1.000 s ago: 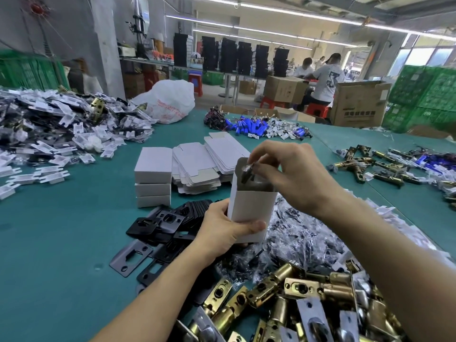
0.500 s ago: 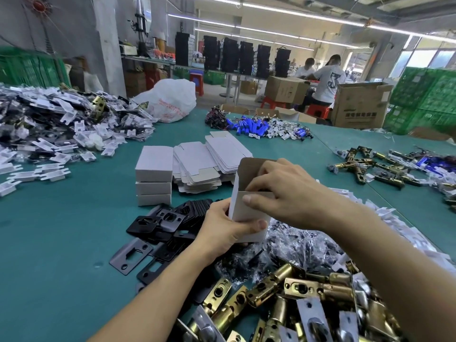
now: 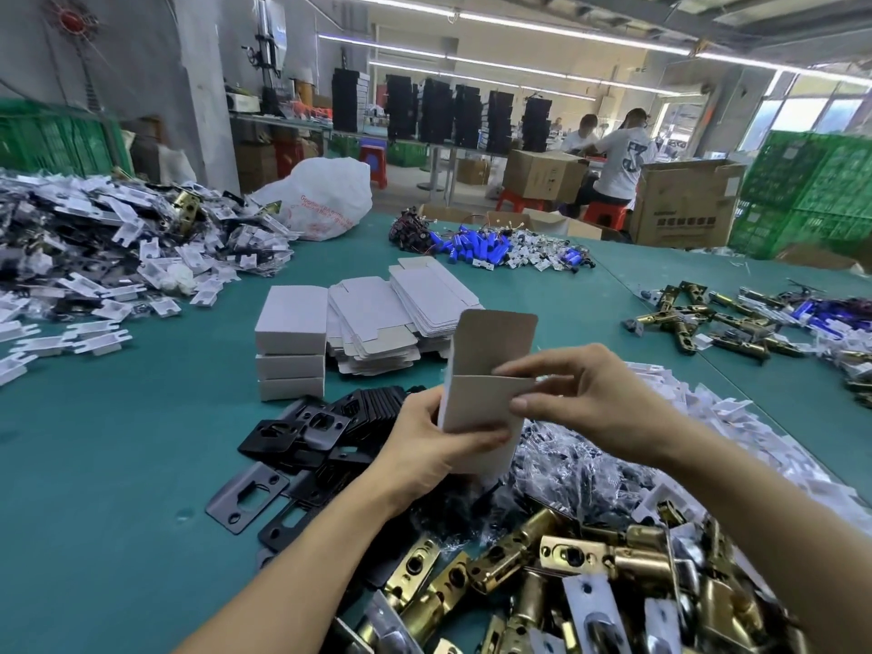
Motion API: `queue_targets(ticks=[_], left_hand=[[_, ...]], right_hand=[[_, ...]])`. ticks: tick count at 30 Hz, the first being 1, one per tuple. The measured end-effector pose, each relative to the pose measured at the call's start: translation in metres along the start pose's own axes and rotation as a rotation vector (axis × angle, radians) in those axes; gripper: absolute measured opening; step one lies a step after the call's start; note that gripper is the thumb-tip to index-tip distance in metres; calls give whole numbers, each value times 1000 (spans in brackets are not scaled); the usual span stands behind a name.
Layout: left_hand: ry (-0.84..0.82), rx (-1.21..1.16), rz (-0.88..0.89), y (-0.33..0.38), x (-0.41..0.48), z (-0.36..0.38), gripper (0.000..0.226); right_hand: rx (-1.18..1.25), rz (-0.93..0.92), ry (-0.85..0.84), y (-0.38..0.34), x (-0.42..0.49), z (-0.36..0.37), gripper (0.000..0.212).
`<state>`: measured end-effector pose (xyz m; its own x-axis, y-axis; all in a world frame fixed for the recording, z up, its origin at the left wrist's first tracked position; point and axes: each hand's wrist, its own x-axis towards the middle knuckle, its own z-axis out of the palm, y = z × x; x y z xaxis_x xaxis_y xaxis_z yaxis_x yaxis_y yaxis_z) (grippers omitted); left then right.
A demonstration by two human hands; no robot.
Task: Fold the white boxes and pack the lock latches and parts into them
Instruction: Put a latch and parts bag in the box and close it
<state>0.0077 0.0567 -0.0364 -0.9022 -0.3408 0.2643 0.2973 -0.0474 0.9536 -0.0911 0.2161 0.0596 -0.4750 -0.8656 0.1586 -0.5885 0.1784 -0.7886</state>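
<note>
Bench: the teal-topped bench (image 3: 118, 464) is laid out as a packing station, with every supply heaped within an arm's sweep of the person working.
Far heap: a sprawl of white plastic pieces and dark parts (image 3: 94, 247) sits well off to the left, out of the way, likely stock in reserve.
Latches: the pile of brass tubular lock latches (image 3: 566, 568) lies nearest the person's body, I'd guess so one can be lifted without reaching.
Packets: clear plastic packets of small dark parts (image 3: 580, 469) spread just beyond the latches, under the raised box.
Blanks: flat white cardboard box blanks (image 3: 377, 318) are fanned in overlapping stacks at mid-bench, so the top one slides off easily.
Plates: black metal strike plates (image 3: 302, 431) are heaped beside the left forearm, likewise close by.
Finished stack: three closed white cardboard boxes (image 3: 291, 342) are piled squarely left of the blanks, kept apart from loose stock.
Box in work: an upright white cardboard box (image 3: 476, 403) is held above the packets, mouth up, its grey-lined lid flap (image 3: 498, 342) standing open at the back. I cannot see what is inside.
Left hand: the left hand (image 3: 424, 446) grasps the box's lower half, thumb across the front, steadying it upright so nothing tips out.
Right hand: the right hand (image 3: 590, 403) pinches the box's upper right edge between forefinger and thumb, seemingly to tuck in a side flap before the lid goes down.
</note>
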Motion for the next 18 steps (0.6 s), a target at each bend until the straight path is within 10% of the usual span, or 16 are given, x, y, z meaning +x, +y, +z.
queue_targets(ticks=[7,12,18], left_hand=[[170,838,248,16,2,-2,62],[180,555,471,26,4,0,48],[160,352,320,21,2,1,21]], right_hand=[[-120,-103,110,13,-5,-6,26],[-79,-93,87,18,-5,-6,29],[-134,-61,111,23,1,1,27]])
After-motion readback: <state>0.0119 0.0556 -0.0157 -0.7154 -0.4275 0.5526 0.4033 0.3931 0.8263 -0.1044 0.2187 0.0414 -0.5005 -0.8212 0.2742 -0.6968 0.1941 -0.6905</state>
